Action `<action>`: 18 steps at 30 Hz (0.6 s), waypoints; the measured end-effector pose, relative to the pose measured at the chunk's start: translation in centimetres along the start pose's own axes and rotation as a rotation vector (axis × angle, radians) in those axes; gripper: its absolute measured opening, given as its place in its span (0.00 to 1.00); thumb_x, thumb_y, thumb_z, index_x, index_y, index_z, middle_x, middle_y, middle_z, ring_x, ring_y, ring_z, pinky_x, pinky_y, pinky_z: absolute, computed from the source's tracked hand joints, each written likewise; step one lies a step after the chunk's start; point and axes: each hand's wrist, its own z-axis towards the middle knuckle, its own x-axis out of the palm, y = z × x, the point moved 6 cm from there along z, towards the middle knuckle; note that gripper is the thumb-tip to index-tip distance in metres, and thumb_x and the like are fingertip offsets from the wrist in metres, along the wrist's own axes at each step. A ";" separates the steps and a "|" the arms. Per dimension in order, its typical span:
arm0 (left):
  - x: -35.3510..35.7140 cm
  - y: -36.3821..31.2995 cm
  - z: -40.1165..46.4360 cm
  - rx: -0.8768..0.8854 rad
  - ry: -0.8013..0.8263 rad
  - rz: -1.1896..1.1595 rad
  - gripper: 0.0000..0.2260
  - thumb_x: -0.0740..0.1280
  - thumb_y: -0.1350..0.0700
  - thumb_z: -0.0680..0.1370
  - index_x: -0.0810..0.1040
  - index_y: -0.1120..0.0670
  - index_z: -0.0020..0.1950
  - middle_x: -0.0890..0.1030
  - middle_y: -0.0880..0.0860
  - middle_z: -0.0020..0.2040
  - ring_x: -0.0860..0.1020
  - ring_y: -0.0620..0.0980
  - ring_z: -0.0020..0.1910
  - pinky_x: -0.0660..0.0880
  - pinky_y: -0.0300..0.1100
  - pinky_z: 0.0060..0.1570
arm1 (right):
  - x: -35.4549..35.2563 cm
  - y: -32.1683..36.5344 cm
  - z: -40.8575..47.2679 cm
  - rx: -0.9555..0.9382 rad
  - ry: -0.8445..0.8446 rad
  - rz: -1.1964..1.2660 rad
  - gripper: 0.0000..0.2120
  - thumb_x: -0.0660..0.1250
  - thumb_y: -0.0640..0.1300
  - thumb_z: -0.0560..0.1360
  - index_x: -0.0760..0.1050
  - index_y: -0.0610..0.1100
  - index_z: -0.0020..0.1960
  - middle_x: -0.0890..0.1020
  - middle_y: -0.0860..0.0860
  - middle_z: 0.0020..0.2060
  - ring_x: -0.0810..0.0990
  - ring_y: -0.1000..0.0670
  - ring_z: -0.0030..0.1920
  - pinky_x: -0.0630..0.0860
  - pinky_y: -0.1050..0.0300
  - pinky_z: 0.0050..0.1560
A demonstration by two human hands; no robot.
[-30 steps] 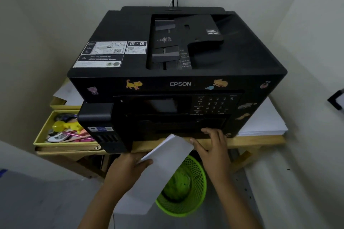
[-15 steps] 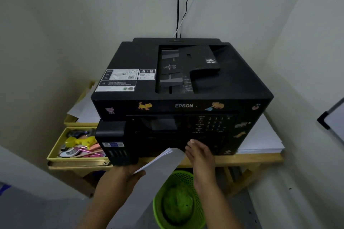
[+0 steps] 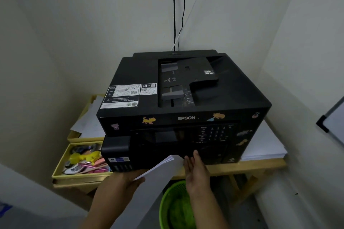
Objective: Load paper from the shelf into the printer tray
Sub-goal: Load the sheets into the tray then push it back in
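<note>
A black Epson printer (image 3: pixel 186 98) stands on a wooden shelf (image 3: pixel 260 163) in the corner. My left hand (image 3: pixel 121 184) grips a thin stack of white paper (image 3: pixel 158 176) from below, its far corner touching the printer's lower front. My right hand (image 3: pixel 195 169) is flat with fingers together, its fingertips at the printer's lower front edge, right beside the paper's corner. The paper tray itself is dark and hard to make out.
A pile of white paper (image 3: pixel 264 145) lies on the shelf right of the printer. Yellow trays (image 3: pixel 61 165) with stationery and loose sheets sit on the left. A green mesh bin (image 3: pixel 176 206) stands on the floor below. Cables (image 3: pixel 175 15) run up the wall.
The view has pulled back and tilted up, so the printer sits lower in frame. The paper has turned edge-on toward the printer front. My right hand has slid left, next to the paper.
</note>
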 end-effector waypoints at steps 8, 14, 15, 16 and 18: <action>0.1 1.6 0.2 0.021 0.002 0.037 0.15 0.69 0.43 0.79 0.78 0.30 0.65 0.87 0.47 0.52 0.84 0.50 0.51 0.73 0.39 0.40 | 0.2 -1.0 0.1 -0.004 0.001 0.042 0.22 0.72 0.47 0.81 0.75 0.42 0.73 0.80 0.43 0.65 0.79 0.45 0.66 0.75 0.48 0.72; -0.3 1.8 -0.1 0.041 -0.016 0.026 0.14 0.71 0.45 0.78 0.80 0.31 0.62 0.86 0.47 0.42 0.83 0.49 0.40 0.65 0.33 0.32 | 0.2 -1.4 0.8 -0.030 0.021 0.055 0.24 0.71 0.49 0.81 0.75 0.41 0.73 0.79 0.45 0.62 0.79 0.51 0.56 0.76 0.58 0.56; -0.2 1.8 0.0 0.039 -0.006 0.029 0.14 0.71 0.44 0.78 0.80 0.31 0.62 0.85 0.46 0.42 0.82 0.49 0.40 0.65 0.33 0.33 | 0.1 -1.5 0.9 -0.036 0.023 0.050 0.23 0.71 0.49 0.81 0.75 0.41 0.73 0.79 0.45 0.61 0.79 0.51 0.55 0.76 0.59 0.55; -0.1 1.9 0.0 0.035 0.001 0.034 0.14 0.71 0.44 0.78 0.80 0.32 0.63 0.86 0.47 0.43 0.83 0.49 0.41 0.66 0.34 0.34 | 0.0 -1.5 1.0 -0.045 0.021 0.039 0.23 0.72 0.49 0.80 0.76 0.41 0.72 0.80 0.45 0.58 0.79 0.51 0.54 0.76 0.59 0.55; 0.2 1.8 0.0 0.026 0.004 0.035 0.14 0.71 0.44 0.78 0.81 0.34 0.63 0.88 0.48 0.48 0.85 0.51 0.46 0.68 0.37 0.36 | -0.3 -1.4 1.3 -0.064 0.020 -0.001 0.22 0.72 0.49 0.80 0.77 0.40 0.70 0.80 0.47 0.52 0.79 0.52 0.51 0.76 0.59 0.54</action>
